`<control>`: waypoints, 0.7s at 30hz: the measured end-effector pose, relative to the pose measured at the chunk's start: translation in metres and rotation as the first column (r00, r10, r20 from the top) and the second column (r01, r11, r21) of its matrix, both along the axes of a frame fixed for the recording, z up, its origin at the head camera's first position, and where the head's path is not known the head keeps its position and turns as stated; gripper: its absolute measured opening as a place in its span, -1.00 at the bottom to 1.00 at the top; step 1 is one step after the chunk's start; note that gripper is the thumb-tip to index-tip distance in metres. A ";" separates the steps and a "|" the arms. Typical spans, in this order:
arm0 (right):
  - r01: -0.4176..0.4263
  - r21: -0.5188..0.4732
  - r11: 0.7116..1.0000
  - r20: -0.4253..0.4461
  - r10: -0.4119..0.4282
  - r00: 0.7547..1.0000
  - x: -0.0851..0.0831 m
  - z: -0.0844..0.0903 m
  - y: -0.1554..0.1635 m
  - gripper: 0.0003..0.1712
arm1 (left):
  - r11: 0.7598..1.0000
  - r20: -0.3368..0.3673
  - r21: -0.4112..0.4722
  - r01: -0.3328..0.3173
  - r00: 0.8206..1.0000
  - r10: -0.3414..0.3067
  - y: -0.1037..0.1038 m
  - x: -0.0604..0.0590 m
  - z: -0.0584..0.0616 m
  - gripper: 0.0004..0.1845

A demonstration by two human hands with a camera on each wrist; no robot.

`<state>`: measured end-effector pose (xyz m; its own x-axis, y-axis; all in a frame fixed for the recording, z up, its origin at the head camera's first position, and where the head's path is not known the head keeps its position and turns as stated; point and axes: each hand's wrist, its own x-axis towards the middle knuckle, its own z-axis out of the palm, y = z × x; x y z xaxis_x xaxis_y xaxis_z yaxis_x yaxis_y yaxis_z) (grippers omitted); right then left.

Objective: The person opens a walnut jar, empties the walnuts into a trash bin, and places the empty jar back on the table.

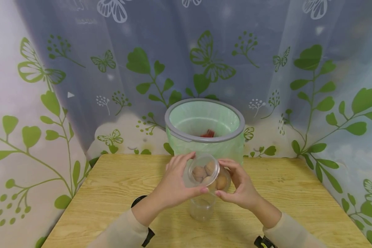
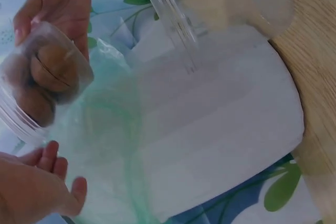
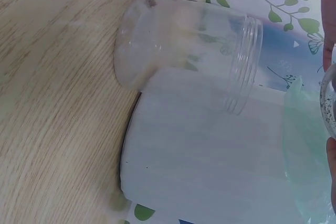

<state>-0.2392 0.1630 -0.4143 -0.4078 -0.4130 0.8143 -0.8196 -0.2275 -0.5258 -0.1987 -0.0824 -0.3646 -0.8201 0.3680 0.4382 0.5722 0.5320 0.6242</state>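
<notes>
Above the wooden table [image 1: 111, 193], I hold a clear plastic jar [image 1: 206, 172] tipped on its side between both hands, its mouth turned toward me. My left hand [image 1: 173, 184] curls round the jar's left side, fingers over the rim and thumb beneath it. My right hand [image 1: 238, 184] grips the opposite side, fingertips bent against the wall. Inside lie walnuts [image 1: 204, 172]; I make out at least 3 from the head view. Directly below, a 2nd, empty clear jar [image 1: 201, 208] stands upright on the table. Just behind it sits a bin [image 1: 204, 119] with a grey rim and a pale green liner, something red at its bottom.
</notes>
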 end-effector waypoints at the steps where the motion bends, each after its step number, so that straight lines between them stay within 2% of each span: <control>1: -0.002 -0.002 1.000 0.000 0.002 1.000 0.000 0.000 0.000 -0.13 | 1.000 -0.001 0.008 0.030 1.000 -0.030 -0.001 -0.002 0.000 0.10; 6: -0.017 -0.006 1.000 -0.006 0.017 1.000 0.001 0.001 0.000 -0.12 | 0.985 0.006 0.046 0.167 0.986 -0.168 -0.008 -0.011 -0.006 0.08; 11: -0.030 0.005 1.000 -0.003 0.030 1.000 0.001 0.000 0.000 -0.12 | 0.966 0.013 0.087 0.244 0.969 -0.245 -0.012 -0.016 -0.010 0.05; 16: -0.025 0.009 1.000 0.000 0.025 1.000 0.001 -0.001 0.000 -0.12 | 0.966 -0.004 0.111 0.232 0.973 -0.233 -0.010 -0.016 -0.011 0.02; 21: -0.011 0.006 1.000 -0.011 0.011 1.000 0.000 -0.001 -0.001 -0.12 | 0.983 -0.009 0.109 0.147 0.989 -0.146 -0.005 -0.011 -0.010 -0.02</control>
<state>-0.2393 0.1622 -0.4156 -0.3943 -0.4223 0.8162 -0.8229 -0.2331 -0.5181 -0.2102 -0.0877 -0.3748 -0.7603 0.4338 0.4834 0.6397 0.3708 0.6733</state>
